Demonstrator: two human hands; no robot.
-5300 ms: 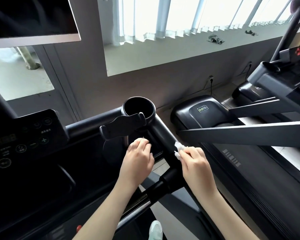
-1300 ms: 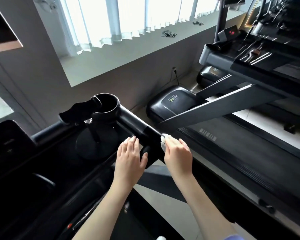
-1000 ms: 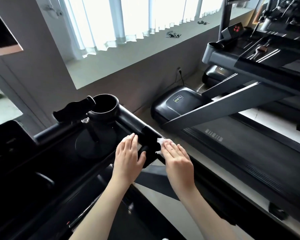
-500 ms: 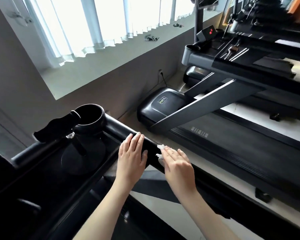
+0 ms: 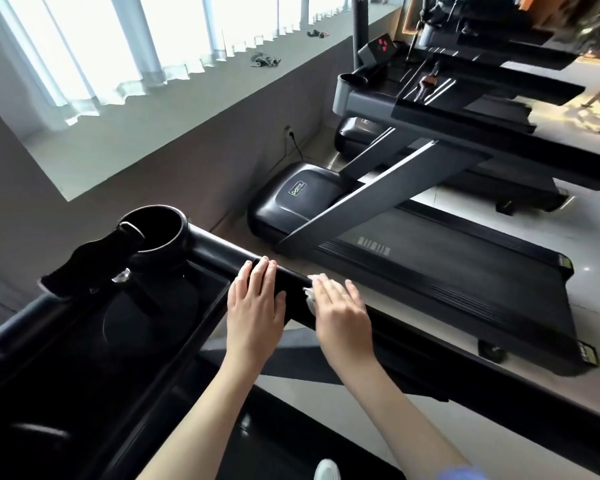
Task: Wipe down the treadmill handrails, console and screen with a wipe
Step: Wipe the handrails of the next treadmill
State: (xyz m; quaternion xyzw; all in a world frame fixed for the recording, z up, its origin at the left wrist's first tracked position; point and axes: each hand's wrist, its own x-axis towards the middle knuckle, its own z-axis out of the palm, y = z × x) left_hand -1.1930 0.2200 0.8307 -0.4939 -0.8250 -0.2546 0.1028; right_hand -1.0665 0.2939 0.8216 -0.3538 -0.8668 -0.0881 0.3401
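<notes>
- Now our right hand (image 5: 340, 313), fingers straight, presses the wipe (image 5: 310, 293) onto the handrail (image 5: 219, 252).
- Left hand (image 5: 255, 306) rests flat, holding nothing.
- We should press evenly along its length.

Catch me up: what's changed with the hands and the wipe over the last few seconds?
The right hand went from pinching the wipe with curled fingers to pressing it flat under straight fingers, sliding along the handrail away from the cup holder. The left hand moved along too and rests flat on the rail. Unchanged: wipe under the right hand, left hand holding nothing.
</notes>
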